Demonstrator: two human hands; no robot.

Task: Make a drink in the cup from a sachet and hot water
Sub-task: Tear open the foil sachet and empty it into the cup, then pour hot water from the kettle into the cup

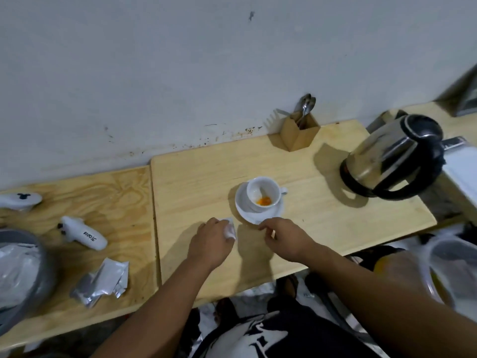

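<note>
- One white cup (263, 193) is sitting on one white saucer (244, 211) near the middle of the light wooden board (322, 223); a small heap of orange powder (263, 201) is lying in the bottom of the cup.
- Two hands are showing, held apart just in front of the saucer.
- The left hand (211, 244) is closing around one crumpled white sachet (229, 229), which is poking out past the fingers, just beside the saucer's near-left edge.
- The right hand (284, 237) is reaching toward the saucer's near rim with fingers curled; whether it is pinching anything I cannot tell.
- One steel kettle (392, 161) with a black handle is standing at the right of the board, well apart from the cup.
- One wooden holder (299, 131) is standing against the wall (180, 73) behind the cup, with spoons (307, 103) and a fork sticking out; their exact number is hard to tell.
- On the plywood surface (116, 197) to the left, a pile of torn silvery wrappers (103, 282) is lying, too crumpled to count, plus two white gadgets (85, 235) and one grey bowl (23, 275) at the edge.
- Nothing is lying between the hands and the cup.
</note>
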